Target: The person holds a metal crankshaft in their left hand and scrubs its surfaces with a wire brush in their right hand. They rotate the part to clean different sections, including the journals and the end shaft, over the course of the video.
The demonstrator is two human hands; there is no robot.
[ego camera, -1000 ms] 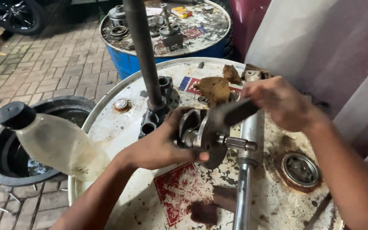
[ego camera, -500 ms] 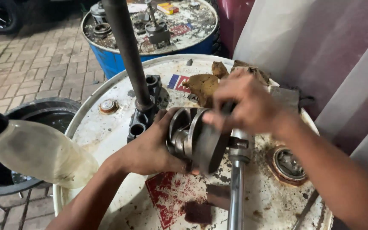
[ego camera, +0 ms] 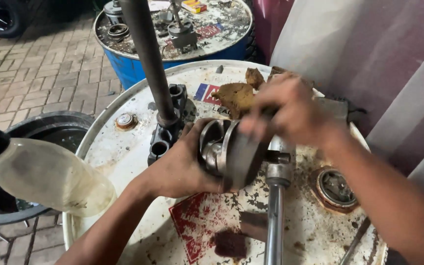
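Observation:
My left hand (ego camera: 180, 164) grips a round steel crankshaft assembly (ego camera: 231, 152) from its left side, holding it above a white drum top (ego camera: 123, 147). My right hand (ego camera: 290, 113) wraps over the top right of the same part, fingers curled around its upper rim; it is blurred. A short shaft stub sticks out of the part to the right, against a long silver metal bar (ego camera: 275, 216) that lies on the drum and runs toward me.
A dark vertical pipe (ego camera: 148, 59) stands in a black bracket (ego camera: 165, 132) on the drum. A cloudy plastic bottle (ego camera: 45, 176) lies at left over a black tyre (ego camera: 50, 127). A bearing-like ring (ego camera: 334, 189), brown rags (ego camera: 236, 95) and a blue drum (ego camera: 172, 34) with parts lie around.
My right hand has slid from the part's right end up onto its top. The part has turned so its flat disc faces me more. The view has shifted slightly.

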